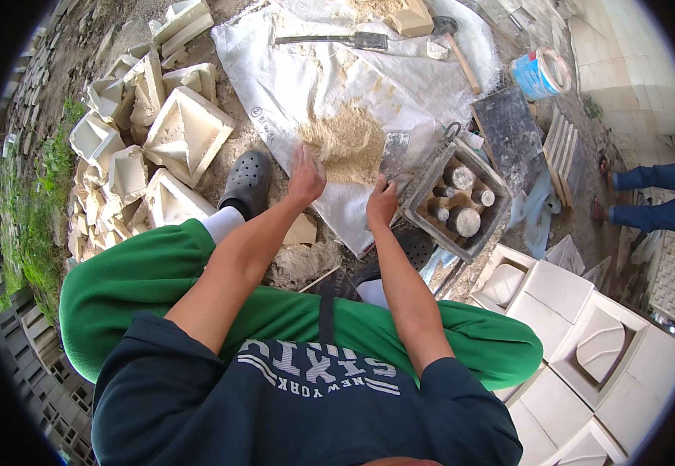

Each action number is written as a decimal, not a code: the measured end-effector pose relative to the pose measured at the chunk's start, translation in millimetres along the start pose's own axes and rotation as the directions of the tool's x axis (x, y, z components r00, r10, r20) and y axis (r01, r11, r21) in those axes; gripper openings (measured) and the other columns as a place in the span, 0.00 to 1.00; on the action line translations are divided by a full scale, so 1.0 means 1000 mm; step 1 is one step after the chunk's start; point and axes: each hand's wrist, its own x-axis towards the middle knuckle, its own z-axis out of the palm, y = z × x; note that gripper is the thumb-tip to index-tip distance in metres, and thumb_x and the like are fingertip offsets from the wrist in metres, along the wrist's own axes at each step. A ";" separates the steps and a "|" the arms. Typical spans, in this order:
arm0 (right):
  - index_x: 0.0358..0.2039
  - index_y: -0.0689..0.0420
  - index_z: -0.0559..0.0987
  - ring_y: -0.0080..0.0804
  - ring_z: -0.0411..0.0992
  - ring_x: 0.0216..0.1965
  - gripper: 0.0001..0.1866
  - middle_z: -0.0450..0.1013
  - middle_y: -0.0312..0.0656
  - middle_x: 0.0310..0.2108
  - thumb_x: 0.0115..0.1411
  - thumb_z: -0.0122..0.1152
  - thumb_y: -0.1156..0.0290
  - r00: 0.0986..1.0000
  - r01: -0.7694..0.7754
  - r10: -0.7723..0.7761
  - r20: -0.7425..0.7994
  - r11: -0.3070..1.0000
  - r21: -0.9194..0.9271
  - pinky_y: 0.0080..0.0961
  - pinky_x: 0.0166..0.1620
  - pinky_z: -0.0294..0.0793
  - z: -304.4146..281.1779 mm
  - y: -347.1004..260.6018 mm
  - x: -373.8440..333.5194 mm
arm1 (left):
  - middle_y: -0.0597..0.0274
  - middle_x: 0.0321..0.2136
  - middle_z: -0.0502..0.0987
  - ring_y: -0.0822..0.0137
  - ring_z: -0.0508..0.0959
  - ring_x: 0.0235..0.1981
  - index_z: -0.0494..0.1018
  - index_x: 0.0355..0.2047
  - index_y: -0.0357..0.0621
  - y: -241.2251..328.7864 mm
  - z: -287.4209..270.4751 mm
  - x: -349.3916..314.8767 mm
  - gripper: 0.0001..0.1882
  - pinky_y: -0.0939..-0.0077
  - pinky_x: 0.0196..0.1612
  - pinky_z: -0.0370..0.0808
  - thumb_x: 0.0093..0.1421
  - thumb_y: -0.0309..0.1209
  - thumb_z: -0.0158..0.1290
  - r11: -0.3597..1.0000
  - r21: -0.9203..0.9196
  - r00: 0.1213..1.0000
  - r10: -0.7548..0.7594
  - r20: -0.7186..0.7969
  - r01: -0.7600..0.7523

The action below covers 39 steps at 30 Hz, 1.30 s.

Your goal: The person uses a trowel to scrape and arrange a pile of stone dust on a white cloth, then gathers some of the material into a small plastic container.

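My left hand (pixel 307 177) is at the left edge of a mound of pale sandy powder (pixel 357 140), its dusty fingers stretched out against it. The mound lies on a white woven sheet (pixel 264 85). In my right hand (pixel 382 203) is a flat trowel, gripped at its near end; its rectangular metal blade (pixel 394 149) is powder-smeared and rests at the mound's right side. Right beside that hand stands a grey box-shaped mould (pixel 414 203) with several round posts (pixel 462 221) inside. A wire loop (pixel 452 130) sticks up at its far corner.
Cream-coloured hollow blocks (pixel 190 133) and broken pieces are heaped at left. At the sheet's far side lie a long-handled tool (pixel 330 39) and a hammer (pixel 462 58). A blue-and-white bucket (pixel 539 74), dark board (pixel 510 128) and pale moulded blocks (pixel 559 291) are at right. Another person's legs (pixel 652 194) show at far right.
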 end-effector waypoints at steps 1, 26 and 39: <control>0.34 0.61 0.71 0.64 0.71 0.35 0.24 0.74 0.61 0.30 0.66 0.42 0.50 1.000 0.001 -0.001 -0.002 1.000 0.007 0.53 0.39 0.67 0.006 0.007 -0.008 | 0.30 0.64 0.46 0.38 0.44 0.67 0.44 0.62 0.23 -0.003 0.005 -0.001 0.36 0.55 0.68 0.43 0.60 0.34 0.42 0.999 -0.035 0.999 0.029 0.033 -0.028; 0.45 0.66 0.67 0.59 0.74 0.38 0.23 0.73 0.62 0.37 0.64 0.48 0.56 0.886 0.394 -0.384 0.261 0.919 0.015 0.48 0.40 0.73 0.036 -0.003 -0.017 | 0.36 0.63 0.54 0.43 0.51 0.66 0.52 0.63 0.32 -0.025 -0.006 0.020 0.30 0.62 0.66 0.52 0.62 0.31 0.43 0.980 -0.089 0.976 0.163 -0.148 -0.177; 0.45 0.62 0.66 0.59 0.73 0.37 0.21 0.74 0.59 0.36 0.65 0.46 0.55 0.811 0.445 -0.392 0.434 0.895 -0.023 0.51 0.39 0.73 0.018 -0.009 -0.028 | 0.36 0.65 0.48 0.46 0.47 0.68 0.47 0.64 0.27 -0.024 -0.010 -0.026 0.35 0.63 0.68 0.46 0.58 0.26 0.45 0.997 -0.023 0.957 -0.072 -0.281 0.069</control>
